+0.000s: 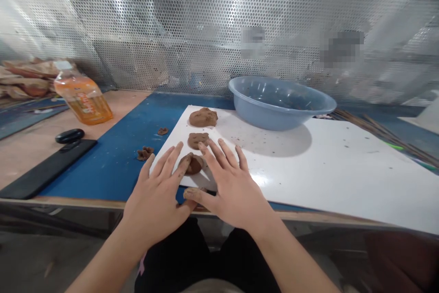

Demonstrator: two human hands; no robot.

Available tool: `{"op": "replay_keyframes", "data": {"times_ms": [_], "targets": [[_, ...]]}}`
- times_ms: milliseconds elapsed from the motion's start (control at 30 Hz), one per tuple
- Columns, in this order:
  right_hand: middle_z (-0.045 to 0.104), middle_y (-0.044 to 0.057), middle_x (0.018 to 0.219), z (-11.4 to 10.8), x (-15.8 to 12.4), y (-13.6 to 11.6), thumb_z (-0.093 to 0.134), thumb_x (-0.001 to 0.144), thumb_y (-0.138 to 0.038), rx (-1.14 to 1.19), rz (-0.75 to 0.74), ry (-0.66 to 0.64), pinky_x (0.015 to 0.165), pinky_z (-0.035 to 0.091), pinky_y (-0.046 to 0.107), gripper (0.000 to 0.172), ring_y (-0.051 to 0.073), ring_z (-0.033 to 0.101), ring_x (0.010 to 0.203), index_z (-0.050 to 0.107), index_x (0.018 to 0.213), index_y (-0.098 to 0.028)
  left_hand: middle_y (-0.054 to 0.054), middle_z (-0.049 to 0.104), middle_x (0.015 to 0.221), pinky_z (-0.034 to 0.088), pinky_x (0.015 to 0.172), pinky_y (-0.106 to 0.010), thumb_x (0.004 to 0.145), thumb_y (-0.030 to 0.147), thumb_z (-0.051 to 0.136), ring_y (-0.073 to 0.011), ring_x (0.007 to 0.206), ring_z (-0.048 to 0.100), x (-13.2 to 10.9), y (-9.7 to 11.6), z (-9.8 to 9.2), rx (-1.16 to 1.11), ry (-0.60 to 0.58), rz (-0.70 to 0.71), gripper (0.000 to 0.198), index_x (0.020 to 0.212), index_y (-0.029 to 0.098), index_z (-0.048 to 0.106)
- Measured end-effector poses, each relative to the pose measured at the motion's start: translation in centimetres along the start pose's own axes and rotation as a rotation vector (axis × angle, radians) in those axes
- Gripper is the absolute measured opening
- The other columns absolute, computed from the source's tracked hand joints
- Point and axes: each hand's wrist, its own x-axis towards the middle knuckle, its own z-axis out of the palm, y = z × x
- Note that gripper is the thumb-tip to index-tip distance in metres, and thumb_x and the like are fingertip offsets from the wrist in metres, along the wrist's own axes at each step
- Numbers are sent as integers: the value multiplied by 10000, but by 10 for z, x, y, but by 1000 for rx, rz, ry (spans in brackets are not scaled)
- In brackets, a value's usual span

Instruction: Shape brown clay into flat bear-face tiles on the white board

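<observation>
Screen (164,14): perforated metal, standing behind everything on the table.
Table (113,156): blue on top, with a pinkish strip at the left.
Board (329,165): white, flat on the table, its left edge beside the hands.
Basin (270,120): pale blue, at the back of the board.
Left hand (154,197): fingers spread wide, gripping nothing; index fingertip over the near lump's edge, contact unclear.
Right hand (233,188): likewise spread, with nothing held; index fingertip overlaps the middle piece in view, touch impossible to tell. Both thumbs lie close together.
Bottle (84,98): orange, white-capped, at the left.
Phone (48,169): black, lying by the table's front edge.
Far lump (203,117): brown clay on the board, rounded.
Near lump (194,165): clay, between the hands, on the board.
Middle piece (196,141): clay, between both lumps, with small dents.
Scraps (145,153): brown, on the blue left of the board.
</observation>
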Motion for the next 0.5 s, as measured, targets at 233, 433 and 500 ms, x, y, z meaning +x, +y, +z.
{"op": "replay_keyframes", "data": {"times_ms": [233,433,500], "targets": [[121,-9,2050,-10,2,-3,409,1151,-943,-10,46,-135,1540,71,807,956,395,44,1929,504,1871,-322,28,201,2018,471,1517,-705,1021,588,577,-301,1866,405,0,0,0,-62,-110,-76,813,1780,300,534],[116,-4,2048,-9,3,-2,406,1151,-944,-15,43,-140,1549,70,786,993,373,31,1930,392,1923,-318,-1,171,2030,529,1462,-694,993,537,597,-301,1814,492,0,2,-1,-27,-45,-76,905,1846,301,407],[132,-5,2047,-8,3,-1,402,1160,-932,-15,38,-145,1547,73,789,959,380,39,1928,441,1903,-327,10,204,2026,525,1460,-692,1001,521,594,-301,1803,508,0,2,-1,-20,-42,-63,816,1788,330,494]]}}
